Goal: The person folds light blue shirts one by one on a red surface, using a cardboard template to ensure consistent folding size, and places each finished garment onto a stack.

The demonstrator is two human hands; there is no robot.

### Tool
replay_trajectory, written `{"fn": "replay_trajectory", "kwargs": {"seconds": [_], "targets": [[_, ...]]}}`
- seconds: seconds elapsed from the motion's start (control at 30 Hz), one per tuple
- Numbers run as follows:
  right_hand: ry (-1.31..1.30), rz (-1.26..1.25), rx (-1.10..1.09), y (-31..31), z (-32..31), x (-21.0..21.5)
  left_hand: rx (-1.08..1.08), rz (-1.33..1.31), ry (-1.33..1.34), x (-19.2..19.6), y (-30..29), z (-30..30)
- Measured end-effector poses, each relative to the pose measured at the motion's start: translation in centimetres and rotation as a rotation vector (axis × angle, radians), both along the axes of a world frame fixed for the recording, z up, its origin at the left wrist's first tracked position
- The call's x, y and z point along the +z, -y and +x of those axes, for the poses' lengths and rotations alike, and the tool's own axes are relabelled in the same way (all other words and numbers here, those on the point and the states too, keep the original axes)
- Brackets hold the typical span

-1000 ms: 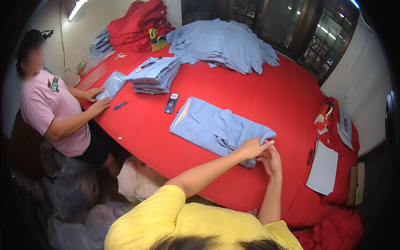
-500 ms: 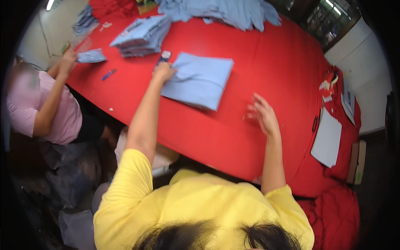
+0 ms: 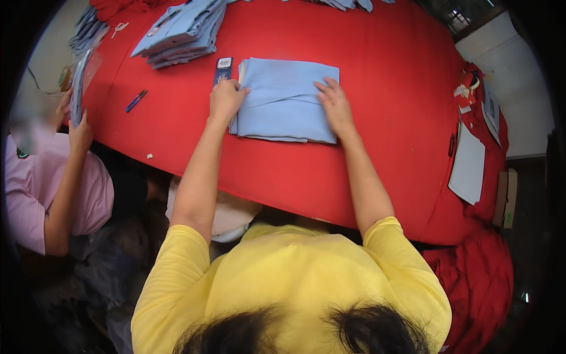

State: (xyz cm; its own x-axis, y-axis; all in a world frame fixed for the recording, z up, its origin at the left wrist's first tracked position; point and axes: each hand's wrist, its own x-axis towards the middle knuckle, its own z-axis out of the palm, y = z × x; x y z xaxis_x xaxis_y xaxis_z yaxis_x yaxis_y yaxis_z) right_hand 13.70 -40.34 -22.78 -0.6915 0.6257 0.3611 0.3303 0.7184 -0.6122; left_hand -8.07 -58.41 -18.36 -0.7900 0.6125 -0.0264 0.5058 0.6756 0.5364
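A folded light-blue garment (image 3: 286, 103) lies flat on the red-covered table in front of me. At its left edge my left hand (image 3: 226, 100) is closed, its fingers over the lower end of a dark-blue tag (image 3: 223, 69) with a white label. The thumb of that hand reaches the garment's edge. Whether the tag is fastened to the garment cannot be made out. My right hand (image 3: 336, 109) rests on the garment's right edge, fingers apart and bent lightly over the cloth.
A stack of folded light-blue garments (image 3: 186, 35) stands at the far left, with a blue cutter (image 3: 136, 101) nearer. Beside me, a person in pink holds a bagged garment (image 3: 78, 88). White sheets (image 3: 469, 165) lie at the table's right side.
My right hand has come from the bare cloth at the right onto the garment's right edge. The garment has turned to lie straighter. The person in pink has raised the bagged garment upright.
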Motion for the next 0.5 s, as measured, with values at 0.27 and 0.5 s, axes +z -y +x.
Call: {"fn": "replay_trajectory", "kwargs": {"seconds": [0.27,0.5], "targets": [[0.245,-0.14,0.037,-0.5,7.8,5.8,-0.076,0.027,-0.089,-1.8,-0.1,3.2],[0.202,-0.468,0.031,-0.1,9.4,3.8,-0.059,-0.032,-0.138,-1.3,-0.3,4.0]]}}
